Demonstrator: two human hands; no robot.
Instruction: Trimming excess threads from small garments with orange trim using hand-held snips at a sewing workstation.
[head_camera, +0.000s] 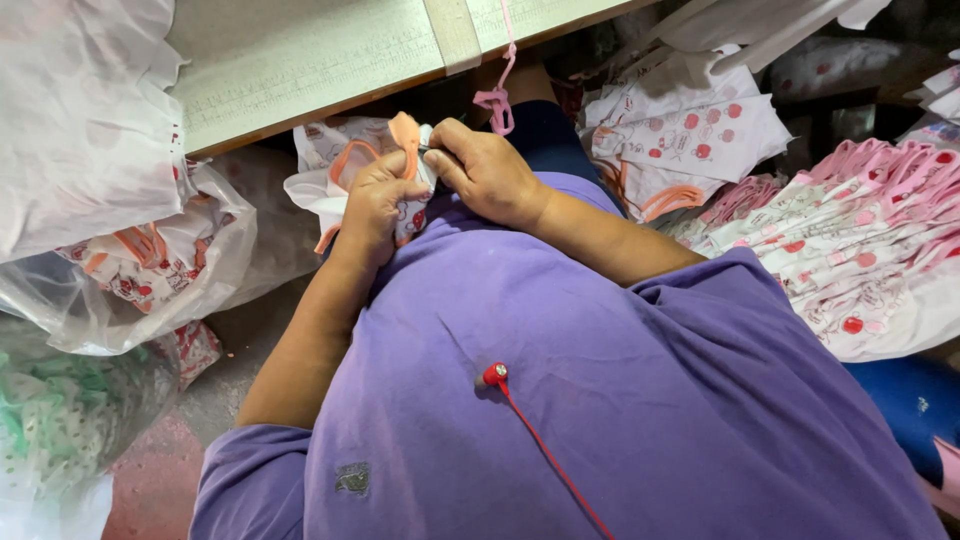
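A small white garment (330, 170) with red prints and orange trim lies bunched in my lap, just below the table edge. My left hand (378, 200) is closed around its orange-edged part. My right hand (485, 170) pinches the same piece from the right, fingers pressed against the left hand's fingertips. Whether the right hand also holds a small tool is hidden by the fingers. My purple shirt fills the lower middle, with a red earphone (495, 374) and its cord resting on it.
A wooden table edge (330, 60) runs across the top, with a pink ribbon (497, 100) hanging from it. A stack of pink-trimmed printed garments (860, 230) lies at right. Clear plastic bags (140, 270) of similar garments sit at left on the floor.
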